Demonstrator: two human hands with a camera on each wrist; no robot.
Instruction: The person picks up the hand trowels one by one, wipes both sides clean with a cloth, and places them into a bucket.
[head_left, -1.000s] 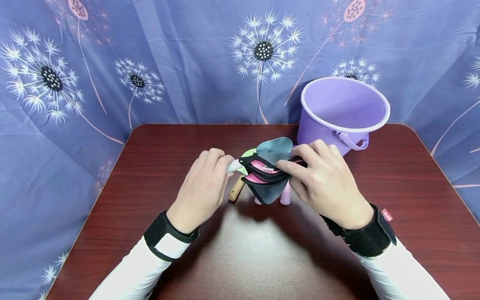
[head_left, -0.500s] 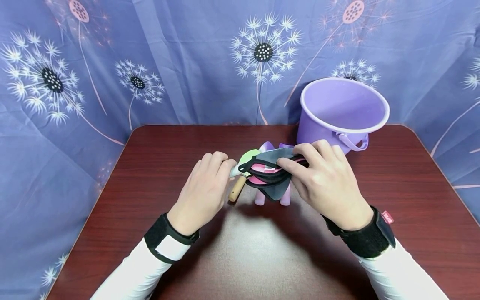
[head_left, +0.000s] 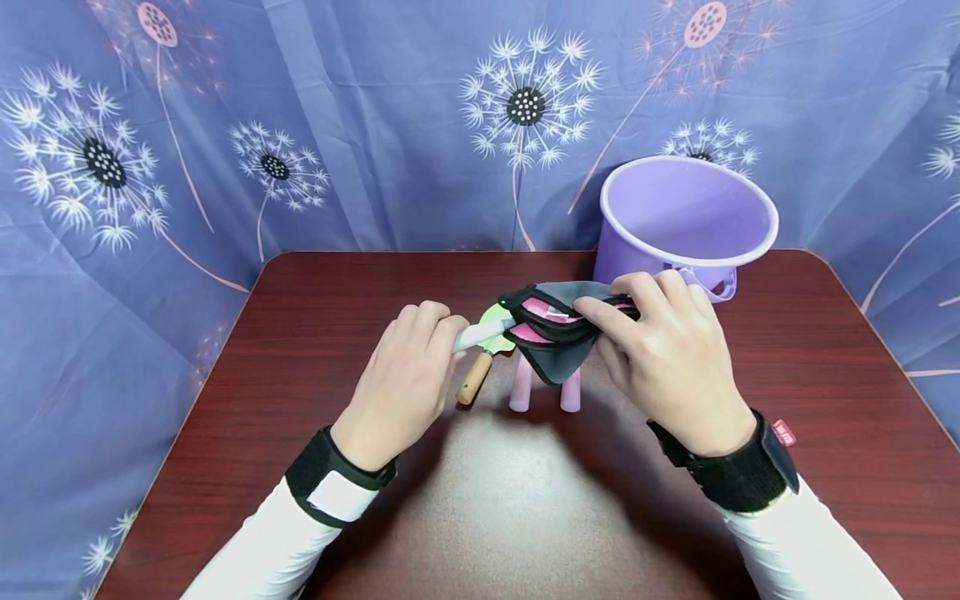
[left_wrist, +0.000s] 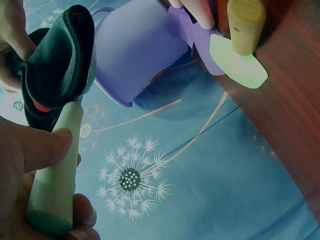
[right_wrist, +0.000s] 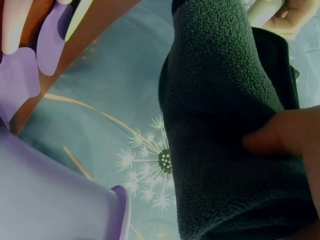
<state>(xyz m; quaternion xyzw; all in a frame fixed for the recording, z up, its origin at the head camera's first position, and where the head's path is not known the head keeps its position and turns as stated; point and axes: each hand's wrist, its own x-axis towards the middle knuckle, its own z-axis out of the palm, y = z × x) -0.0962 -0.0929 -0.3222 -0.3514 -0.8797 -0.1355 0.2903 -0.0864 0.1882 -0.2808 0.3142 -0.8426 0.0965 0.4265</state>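
Observation:
My left hand (head_left: 401,379) grips the pale mint handle (left_wrist: 55,180) of a tool, thumb laid along it. The tool's far end is hidden by a dark grey fleecy cloth piece (head_left: 555,362) with black edging and pink inside. My right hand (head_left: 671,367) pinches that cloth piece, its thumb pressed on the fleece (right_wrist: 215,125) in the right wrist view. Both things are above the table, the handle's tip meeting or overlapping the cloth's left edge. Below them lies a light green trowel (head_left: 495,321) with a wooden handle. Beside it are two lavender handles (head_left: 521,387) with purple blades (left_wrist: 205,45).
A purple bucket (head_left: 630,242) stands at the table's back right, its handle hanging at the front. The dark red wooden table (head_left: 337,292) ends at the back against a blue curtain (head_left: 390,125) printed with dandelions.
My right hand and the cloth piece have moved to the right, so more of the mint handle shows. The cloth's raised teal-grey top has folded lower. My left hand has hardly moved.

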